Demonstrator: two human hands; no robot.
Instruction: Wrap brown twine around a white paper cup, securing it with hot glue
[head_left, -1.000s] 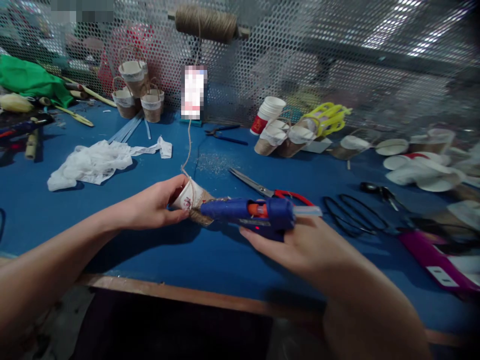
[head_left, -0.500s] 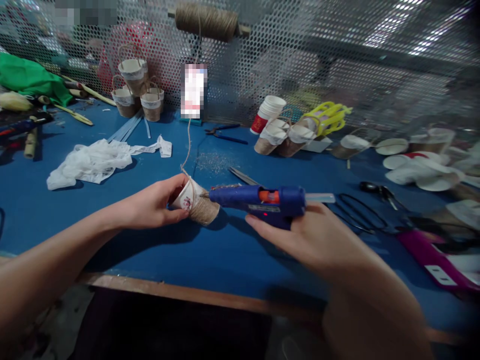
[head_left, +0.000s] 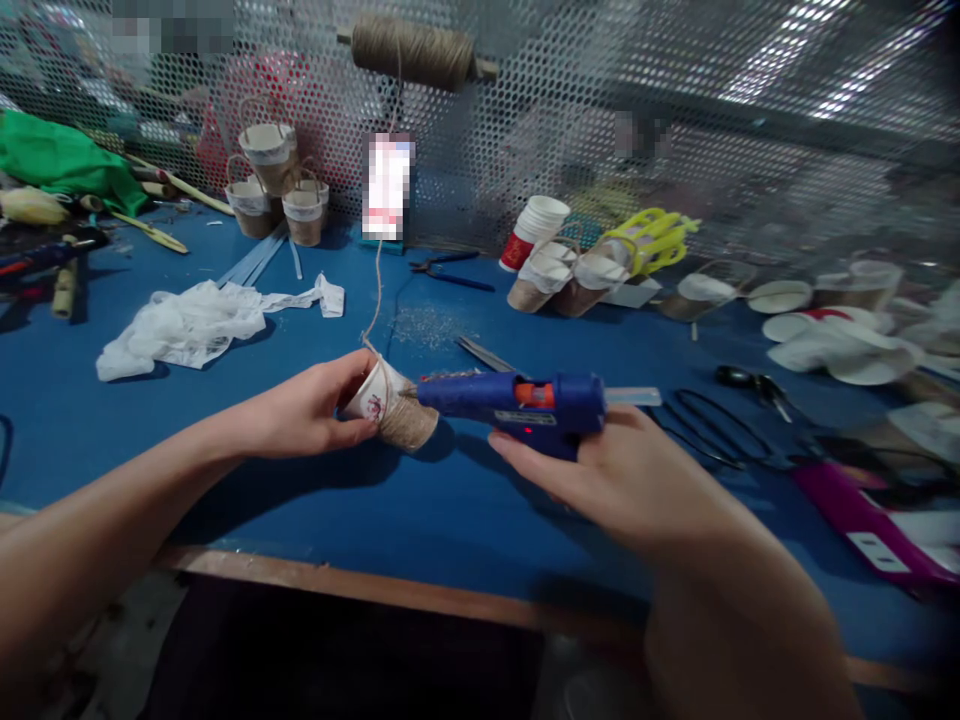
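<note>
My left hand (head_left: 319, 405) grips a white paper cup (head_left: 371, 402) by its rim end, tilted above the blue table. Brown twine (head_left: 409, 420) is wound around the lower part of the cup. From it a loose strand (head_left: 379, 280) runs up toward the twine spool (head_left: 412, 50). In my right hand (head_left: 592, 470) is a blue glue gun (head_left: 510, 403) with a small red light lit and a clear glue stick (head_left: 634, 397) poking out of its back. The nozzle is at the edge of the wound twine; whether it touches cannot be told.
Scissors (head_left: 484, 353) lie just behind the glue gun, with pliers (head_left: 454, 272) farther back. White lace (head_left: 187, 325) is heaped on the left. Twine-covered cups (head_left: 304, 215) stand at the back left, more (head_left: 544, 275) at the right. A purple object (head_left: 862, 520) lies far right.
The glue gun and my right hand have shifted very slightly left. My left hand and the cup look almost unmoved.
</note>
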